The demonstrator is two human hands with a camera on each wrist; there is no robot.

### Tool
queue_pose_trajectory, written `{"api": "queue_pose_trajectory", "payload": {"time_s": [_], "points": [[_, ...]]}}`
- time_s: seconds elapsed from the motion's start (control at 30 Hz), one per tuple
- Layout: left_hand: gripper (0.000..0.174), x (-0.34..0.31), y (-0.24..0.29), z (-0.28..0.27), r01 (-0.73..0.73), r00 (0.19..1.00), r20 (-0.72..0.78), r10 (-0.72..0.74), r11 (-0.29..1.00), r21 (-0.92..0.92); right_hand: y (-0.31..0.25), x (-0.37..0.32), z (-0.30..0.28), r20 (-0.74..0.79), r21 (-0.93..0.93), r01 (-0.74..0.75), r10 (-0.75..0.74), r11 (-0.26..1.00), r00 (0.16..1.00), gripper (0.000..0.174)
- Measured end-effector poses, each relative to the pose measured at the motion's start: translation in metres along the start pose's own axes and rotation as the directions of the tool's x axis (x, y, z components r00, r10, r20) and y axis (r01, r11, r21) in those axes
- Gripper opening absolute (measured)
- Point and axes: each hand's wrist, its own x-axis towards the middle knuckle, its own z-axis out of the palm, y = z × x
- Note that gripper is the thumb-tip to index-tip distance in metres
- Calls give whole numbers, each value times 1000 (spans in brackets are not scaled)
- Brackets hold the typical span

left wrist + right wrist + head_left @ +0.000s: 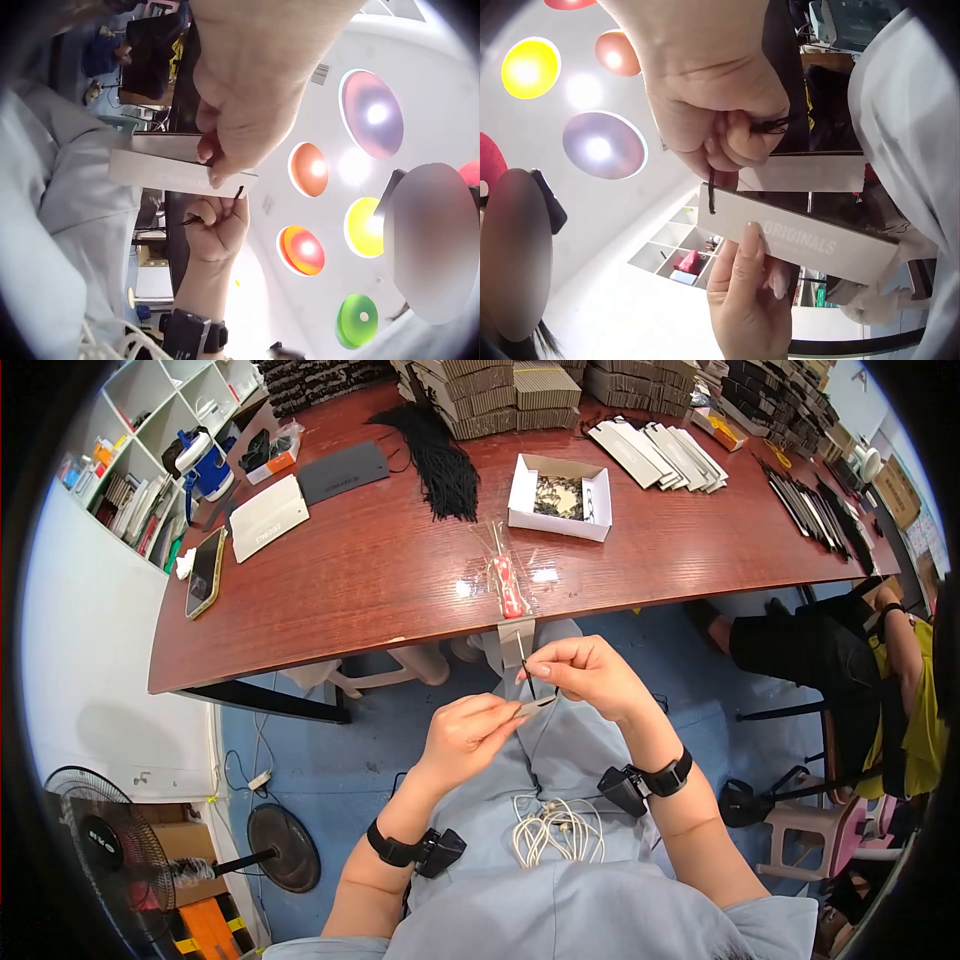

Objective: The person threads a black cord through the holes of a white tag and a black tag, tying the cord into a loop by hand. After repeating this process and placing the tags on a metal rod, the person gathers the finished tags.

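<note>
My left hand (465,735) pinches a white card hang tag (795,232) between thumb and fingers. "ORIGINALS" is printed on its face in the right wrist view. A black cord (712,196) runs through the hole at the tag's end. My right hand (590,675) holds that cord with curled fingers, close above the tag; a loose bit of cord (193,220) sticks out beside these fingers. Another white card panel (802,172) shows behind the tag. On the table edge ahead, a red-handled tool (508,590) lies under clear plastic, over a grey strip (515,635).
Across the table (380,605) lie a bundle of black cords (440,465), an open white box (560,525), white tags (660,455), a phone (205,575) and tall stacks of cards (490,400). A white cable (555,835) rests on my lap. Someone sits at the right.
</note>
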Motion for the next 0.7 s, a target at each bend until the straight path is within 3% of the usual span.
{"api": "queue_pose_trajectory", "payload": {"time_s": [0.1, 0.17, 0.2, 0.27, 0.3, 0.33, 0.37, 0.4, 0.47, 0.53, 0.57, 0.6, 0.67, 0.7], "points": [[10, 0, 3, 1, 86, 996, -7, -86, 995, -42, 5, -2, 1, -33, 11, 29, -28, 1000, 999, 15], [9, 2, 7, -3, 85, 996, 5, -85, 995, -51, 8, -4, 1, -131, -259, 187, -226, 947, 965, 12], [8, 2, 8, -5, 86, 996, 18, -85, 995, -58, 8, -5, 0, -130, -260, 188, -227, 947, 965, 12], [9, -1, 6, -7, 107, 994, 46, -103, 989, -104, 9, -11, -5, -229, -52, 332, -335, 942, 914, 9], [10, -4, 6, -7, 130, 990, 76, -120, 980, -149, 4, -17, -3, -289, 92, 322, -284, 942, 914, 10], [10, -6, 9, -5, 130, 990, 77, -120, 980, -149, 3, -21, -6, -290, 92, 322, -284, 942, 914, 10], [13, -9, 12, -1, 280, 959, 119, -256, 813, -510, 3, -24, -9, -295, 253, 358, -280, 899, 913, 11], [16, -10, 15, 2, 377, 910, 210, -358, 500, -780, 2, -27, -11, -300, 406, 384, -276, 829, 913, 13], [17, -9, 15, -4, 414, 907, 283, -313, 531, -739, -1, -30, -10, -304, 503, 389, -263, 772, 916, 15], [16, -9, 15, -4, 453, 880, 365, -302, 305, -838, 0, -32, -12, -210, 860, 301, -251, 412, 945, 16], [16, -10, 15, -3, 454, 880, 367, -301, 306, -837, -1, -34, -10, -227, 893, 306, -256, 331, 940, 18], [17, -9, 16, -2, 463, 875, 369, -314, 320, -826, -1, -34, -10, -228, 893, 307, -257, 330, 939, 18], [17, -9, 18, -2, 473, 869, 371, -327, 334, -815, -2, -35, -9, -319, 785, 419, -282, 457, 905, 19], [17, -8, 20, -3, 458, 875, 356, -329, 319, -830, -2, -36, -11, -408, 551, 490, -293, 676, 864, 17]]}}
